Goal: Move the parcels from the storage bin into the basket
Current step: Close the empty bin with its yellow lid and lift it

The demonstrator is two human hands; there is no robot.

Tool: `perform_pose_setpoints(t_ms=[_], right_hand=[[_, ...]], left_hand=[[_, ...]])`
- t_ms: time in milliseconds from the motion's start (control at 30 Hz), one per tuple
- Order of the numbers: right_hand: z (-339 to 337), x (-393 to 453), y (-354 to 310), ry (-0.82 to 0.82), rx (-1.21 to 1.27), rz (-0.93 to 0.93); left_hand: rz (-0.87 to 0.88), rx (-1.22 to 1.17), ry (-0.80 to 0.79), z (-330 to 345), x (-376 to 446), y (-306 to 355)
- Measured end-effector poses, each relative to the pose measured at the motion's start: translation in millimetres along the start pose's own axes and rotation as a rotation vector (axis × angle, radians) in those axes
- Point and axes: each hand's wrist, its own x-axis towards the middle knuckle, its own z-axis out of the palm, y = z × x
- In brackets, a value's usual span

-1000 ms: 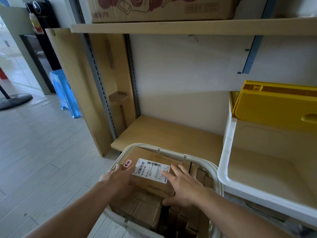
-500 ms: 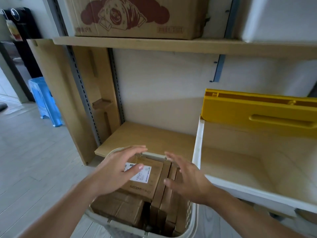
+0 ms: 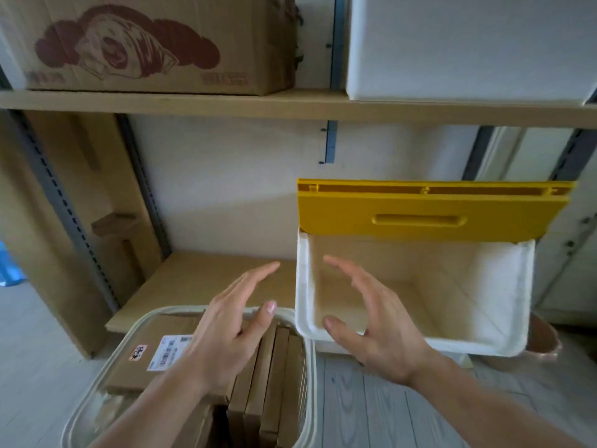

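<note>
Here, seen from a head cam looking down at a shelving unit. Far left, a blue plastic item sits on the floor. Top left, a cardboard box w/ a brown print sits on the upper shelf. Bottom left, a cream basket holds brown parcels: one lies flat w/ a white barcode label, others stand on edge beside it. The left hand hovers above the basket, fingers straight & spread, holding nothing. The right hand hovers over the front rim of the white storage bin, fingers wide, also holding nothing. The bin's yellow lid stands tipped up behind it. Top right, a white box.
</note>
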Motion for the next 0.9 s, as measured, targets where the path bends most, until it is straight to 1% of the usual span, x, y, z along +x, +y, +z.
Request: perform_pose_setpoints(t_ms=[167,267,400,567,667,767,900], right_hand=[[-23.0,-8.4,10.0,0.086,0.008,0.051],[-35.0,-12.9,17.1,0.145,-0.004,0.065],[-49.6,-25.0,29.7,0.221,-0.026,0.118],[-65.1,-43.9,47.2,0.336,-0.005,0.176],[-75.8,-45.5,50.0,0.421,0.036,0.189],[-81.0,-38.3,55.8,0.465,0.062,0.188],[-74.7,-19.2,71.3,0.493,-0.069,0.133]], left_hand=[[0.115,-0.163,-0.032,43.6,30.8,31.1],[0.191,-0.216,-0.071,67.2,42.4,48.1],[0.250,-0.286,-0.098,93.8,59.5,64.6],[0.227,-0.396,-0.057,120.0,77.8,81.9],[0.230,-0.423,-0.033,129.5,83.4,93.3],[0.227,-0.422,-0.002,136.3,85.3,99.1],[0.155,-0.444,0.068,142.2,84.8,99.9]])
